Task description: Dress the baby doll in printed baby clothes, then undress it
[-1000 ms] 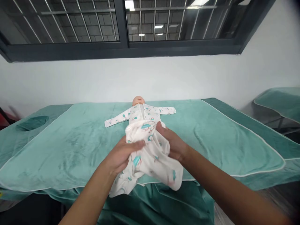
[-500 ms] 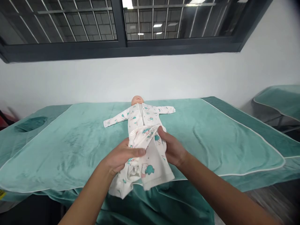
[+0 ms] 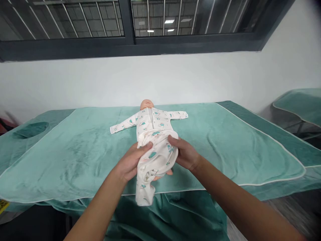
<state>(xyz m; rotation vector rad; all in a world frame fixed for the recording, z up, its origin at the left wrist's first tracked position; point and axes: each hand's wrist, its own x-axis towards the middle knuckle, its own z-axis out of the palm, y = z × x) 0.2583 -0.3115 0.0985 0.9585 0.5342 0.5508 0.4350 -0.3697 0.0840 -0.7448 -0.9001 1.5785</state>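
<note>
Printed pants (image 3: 155, 154) are pinched at either side by left hand (image 3: 132, 160) and right hand (image 3: 186, 154), fingers closed on fabric, over the lower body of the doll (image 3: 146, 104); both sides are probably best worked evenly.

The left hand (image 3: 132, 161) and right hand (image 3: 187, 153) were bare, each showing 1 round-tipped thumb (image 3: 144, 149). The left forearm (image 3: 100, 204) and right forearm (image 3: 230, 195) were likewise bare, slender and smooth in outline, widening from 2 narrow wrists (image 3: 120, 176). Nail detail was too indistinct to record.
</note>
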